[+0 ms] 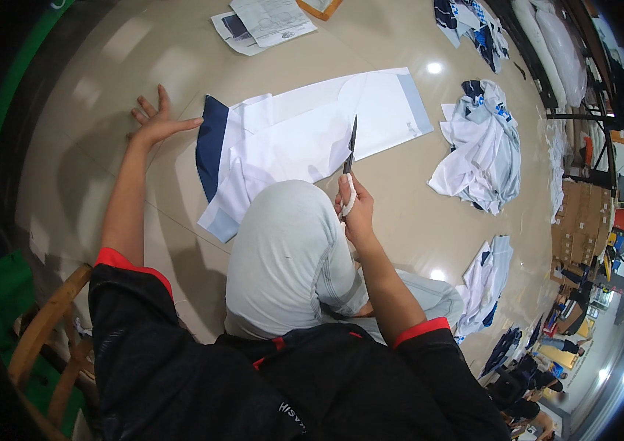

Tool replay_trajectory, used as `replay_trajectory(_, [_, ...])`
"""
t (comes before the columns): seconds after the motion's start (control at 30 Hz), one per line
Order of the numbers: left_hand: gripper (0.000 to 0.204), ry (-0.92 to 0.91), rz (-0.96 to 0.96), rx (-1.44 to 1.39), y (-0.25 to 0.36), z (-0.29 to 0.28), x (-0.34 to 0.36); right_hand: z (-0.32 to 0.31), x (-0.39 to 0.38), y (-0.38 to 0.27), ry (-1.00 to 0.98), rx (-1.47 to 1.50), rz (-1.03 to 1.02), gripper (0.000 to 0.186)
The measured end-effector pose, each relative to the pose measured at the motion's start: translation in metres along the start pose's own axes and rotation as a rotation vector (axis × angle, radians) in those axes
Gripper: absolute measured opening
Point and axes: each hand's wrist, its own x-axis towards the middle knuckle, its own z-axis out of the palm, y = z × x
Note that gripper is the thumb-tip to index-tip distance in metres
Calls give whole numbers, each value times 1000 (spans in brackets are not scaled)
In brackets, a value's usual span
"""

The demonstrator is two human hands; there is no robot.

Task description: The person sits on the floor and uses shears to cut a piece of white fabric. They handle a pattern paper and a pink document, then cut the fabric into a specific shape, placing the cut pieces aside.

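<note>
White fabric (293, 140) with a navy band (212, 143) at its left end lies spread on the tiled floor, partly folded near my raised knee. Under it, a long white panel (382, 110) with a grey-blue end strip reaches to the right. My right hand (357, 209) grips scissors (350, 158) by their white handles. The dark blades point away from me, over the fabric's right edge. With fingers spread, my left hand (156, 125) rests at the left, its thumb by the navy band's upper corner. My knee hides part of the near side.
Heaps of white and blue fabric (477, 147) lie along the right. Printed sheets (271, 22) are on the floor at the far side. A wooden chair arm (51, 316) stands at my left. Stacked cardboard boxes (580, 224) and several people are further off at the right.
</note>
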Motion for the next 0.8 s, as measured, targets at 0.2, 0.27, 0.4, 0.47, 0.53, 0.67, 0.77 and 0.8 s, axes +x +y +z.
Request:
replay_trajectory(0.2, [161,-1,-13,15,2,0,-2,2,4,-2,-20,7,-25,74])
replay_trajectory(0.27, [162,-4,-22,17,3,0,-3,3,5,0,8,-43,-35,75])
replay_trajectory(0.4, [162,-10,-34,40,3,1,-1,6,4,6,9,-116,-78,77])
replay_trajectory(0.47, [162,2,-25,50,3,1,0,7,4,6,19,-101,-80,75])
replay_trajectory(0.53, [162,1,-20,50,2,2,2,9,4,4,25,-63,-64,71])
replay_trajectory(0.67, [163,0,-26,36,1,3,1,13,9,-7,19,6,-29,62])
replay_trajectory(0.77, [164,-6,-30,43,3,1,0,18,15,-17,60,7,1,61])
replay_trajectory(0.8, [164,-7,-35,55,4,0,-1,19,16,-20,67,13,10,61])
